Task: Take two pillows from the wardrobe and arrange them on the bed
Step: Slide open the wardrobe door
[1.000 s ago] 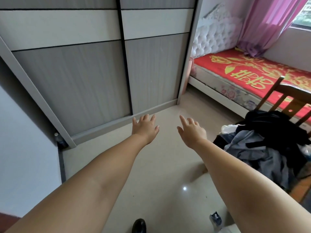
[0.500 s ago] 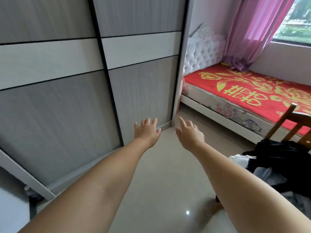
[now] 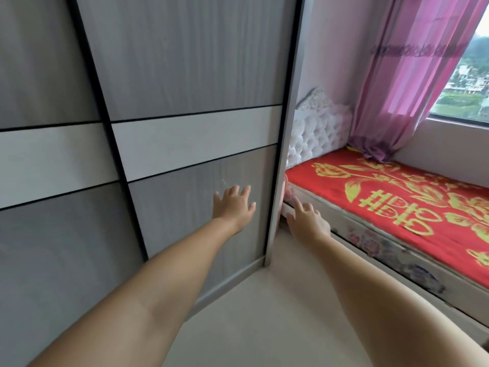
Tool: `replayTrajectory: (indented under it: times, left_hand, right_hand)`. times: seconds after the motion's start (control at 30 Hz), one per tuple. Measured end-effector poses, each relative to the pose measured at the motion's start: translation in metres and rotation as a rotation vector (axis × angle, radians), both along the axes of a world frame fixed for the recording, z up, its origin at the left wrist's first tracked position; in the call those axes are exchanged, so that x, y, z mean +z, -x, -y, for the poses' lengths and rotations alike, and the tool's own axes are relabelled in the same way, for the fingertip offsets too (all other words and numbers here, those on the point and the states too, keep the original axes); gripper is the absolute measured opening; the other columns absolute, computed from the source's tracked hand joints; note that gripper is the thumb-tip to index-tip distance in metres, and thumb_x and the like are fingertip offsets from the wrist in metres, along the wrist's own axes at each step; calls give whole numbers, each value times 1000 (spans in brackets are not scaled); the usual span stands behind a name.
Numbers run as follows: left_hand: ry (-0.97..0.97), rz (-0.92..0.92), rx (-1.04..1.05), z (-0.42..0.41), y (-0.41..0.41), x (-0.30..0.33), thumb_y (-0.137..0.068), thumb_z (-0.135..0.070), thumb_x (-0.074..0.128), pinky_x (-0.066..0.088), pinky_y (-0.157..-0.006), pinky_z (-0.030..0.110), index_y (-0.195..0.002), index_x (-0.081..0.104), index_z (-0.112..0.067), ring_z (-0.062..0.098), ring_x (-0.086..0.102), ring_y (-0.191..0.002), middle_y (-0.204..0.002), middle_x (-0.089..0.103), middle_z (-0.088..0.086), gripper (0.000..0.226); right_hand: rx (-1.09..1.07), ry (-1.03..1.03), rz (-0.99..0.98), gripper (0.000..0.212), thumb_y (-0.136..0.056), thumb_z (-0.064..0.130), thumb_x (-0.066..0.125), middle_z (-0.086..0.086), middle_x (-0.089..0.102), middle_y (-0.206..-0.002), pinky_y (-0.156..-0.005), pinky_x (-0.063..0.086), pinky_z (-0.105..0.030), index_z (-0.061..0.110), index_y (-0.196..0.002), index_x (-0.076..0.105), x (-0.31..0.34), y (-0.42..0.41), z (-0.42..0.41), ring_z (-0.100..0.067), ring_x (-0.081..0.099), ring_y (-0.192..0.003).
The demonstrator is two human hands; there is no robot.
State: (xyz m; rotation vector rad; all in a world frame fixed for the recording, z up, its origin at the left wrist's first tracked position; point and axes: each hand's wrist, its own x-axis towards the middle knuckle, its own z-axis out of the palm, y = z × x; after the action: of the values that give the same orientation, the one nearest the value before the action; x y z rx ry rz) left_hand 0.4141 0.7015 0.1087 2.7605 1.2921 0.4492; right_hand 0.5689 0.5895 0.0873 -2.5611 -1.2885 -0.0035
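Note:
A tall grey wardrobe [image 3: 185, 62] with sliding doors and a white band fills the left side; both doors are closed, so no pillows show. My left hand [image 3: 232, 207] is stretched out with fingers spread in front of the right door's lower panel, close to its right edge. My right hand [image 3: 308, 221] is open too, reaching past the wardrobe's silver end frame [image 3: 287, 144] toward the gap beside the bed. The bed [image 3: 397, 197] lies to the right under a red sheet with gold patterns, with a white tufted headboard [image 3: 317, 131].
A pink curtain [image 3: 412, 75] hangs over the window at the bed's far corner. A pale tiled floor [image 3: 264, 313] runs between wardrobe and bed. The bed's floral side panel [image 3: 383, 250] lies close to my right forearm.
The view has swung up and right as I moved closer to the wardrobe. The chair with clothes has left the view. Both hands now reach nearer the right door's edge.

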Motion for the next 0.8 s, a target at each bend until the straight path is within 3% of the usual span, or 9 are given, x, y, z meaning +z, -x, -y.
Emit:
replayTrajectory:
  times: [0.17, 0.27, 0.67, 0.8]
  left_hand:
    - [-41, -38, -33, -102, -61, 14, -95, -42, 36, 19, -114, 52, -146, 25, -22, 27, 32, -137, -150, 34, 9, 56]
    - [-82, -49, -93, -165, -100, 23, -96, -42, 36, 21, -113, 51, -146, 26, -21, 27, 33, -136, -148, 35, 10, 56]
    - [-395, -287, -385, -349, -263, 77, -96, -35, 36, 14, -115, 53, -146, 26, -19, 28, 29, -138, -150, 32, 13, 53]
    - [-604, -407, -457, -390, -321, 74, -96, -34, 38, 10, -117, 54, -145, 27, -17, 28, 28, -140, -149, 32, 14, 53]
  right_hand:
    - [35, -51, -7, 54, -99, 42, 31, -8, 27, -153, -87, 48, -45, 30, -149, 15, 0, -36, -108, -31, 40, -131]
    - [19, -99, -20, 56, -100, 41, 30, -5, 32, -150, -92, 47, -43, 29, -151, 13, 7, -59, -173, -26, 28, -141]
    - [-209, -271, -211, 54, -99, 45, 27, -7, 36, -147, -89, 46, -45, 31, -149, 16, 23, -194, -348, -31, 42, -129]
    - [-219, -329, -280, 55, -99, 46, 27, -8, 35, -149, -94, 45, -45, 29, -150, 16, 18, -251, -401, -32, 44, -128]
